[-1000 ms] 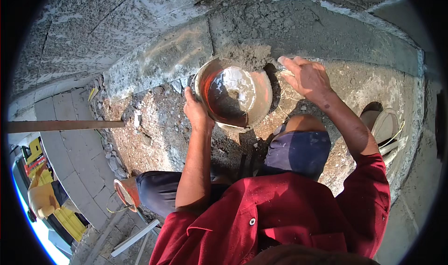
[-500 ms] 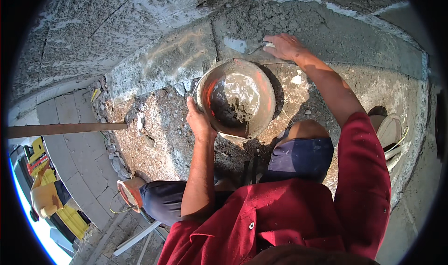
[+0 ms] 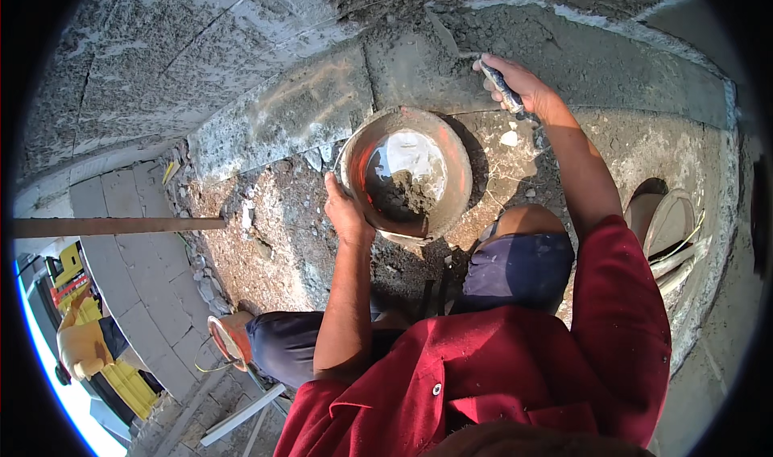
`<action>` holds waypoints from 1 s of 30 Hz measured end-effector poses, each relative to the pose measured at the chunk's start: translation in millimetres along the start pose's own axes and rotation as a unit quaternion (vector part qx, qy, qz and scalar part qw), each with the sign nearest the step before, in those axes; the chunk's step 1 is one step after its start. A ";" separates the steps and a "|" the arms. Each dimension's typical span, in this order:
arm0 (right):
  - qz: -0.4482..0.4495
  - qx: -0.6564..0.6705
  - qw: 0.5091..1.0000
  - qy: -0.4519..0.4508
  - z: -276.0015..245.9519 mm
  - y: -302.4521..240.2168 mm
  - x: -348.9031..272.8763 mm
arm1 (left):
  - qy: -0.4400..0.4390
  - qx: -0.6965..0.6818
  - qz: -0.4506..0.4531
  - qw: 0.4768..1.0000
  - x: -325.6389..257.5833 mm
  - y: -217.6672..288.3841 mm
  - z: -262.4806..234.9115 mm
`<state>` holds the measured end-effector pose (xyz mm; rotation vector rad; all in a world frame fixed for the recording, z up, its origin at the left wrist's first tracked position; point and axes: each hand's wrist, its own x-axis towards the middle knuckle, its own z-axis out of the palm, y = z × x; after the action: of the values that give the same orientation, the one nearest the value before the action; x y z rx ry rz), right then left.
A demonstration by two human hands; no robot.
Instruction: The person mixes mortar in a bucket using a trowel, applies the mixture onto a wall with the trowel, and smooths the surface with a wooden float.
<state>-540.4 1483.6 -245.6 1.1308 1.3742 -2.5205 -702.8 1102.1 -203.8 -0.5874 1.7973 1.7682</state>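
Note:
Wet mortar (image 3: 409, 191) with water pooled on it lies inside a round, cement-caked bucket (image 3: 456, 203) in front of me. My left hand (image 3: 349, 215) is closed on the bucket's left rim, thumb up along the edge. Farther off to the right, my right hand (image 3: 519, 85) grips a trowel (image 3: 502, 86) by its dark, mortar-smeared handle. The trowel's blade points up and left, against the grey mortar strip (image 3: 547, 50) along the wall's foot. Part of the blade blends into that wet surface.
A rough concrete wall (image 3: 185, 62) rises at left. A wooden bar (image 3: 121, 226) juts in over the gravelly ground (image 3: 278, 268). An orange bucket (image 3: 232, 343) stands by my left knee; another bucket (image 3: 671, 219) is at right. Far left, a person in yellow (image 3: 84, 348) bends over.
My right hand has moved right and turned, bringing the trowel handle into sight. The trowel blade has swung up, farther from me. My left hand stays on the bucket rim.

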 end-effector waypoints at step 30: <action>0.017 -0.035 0.999 -0.016 -2.7 80.1 -19.9 | -0.084 0.008 -0.015 0.996 -4.3 -2.4 0.5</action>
<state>-494.5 1431.8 -290.7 1.0875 1.4115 -2.4356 -698.0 1102.2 -202.8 -0.4436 1.6782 1.7262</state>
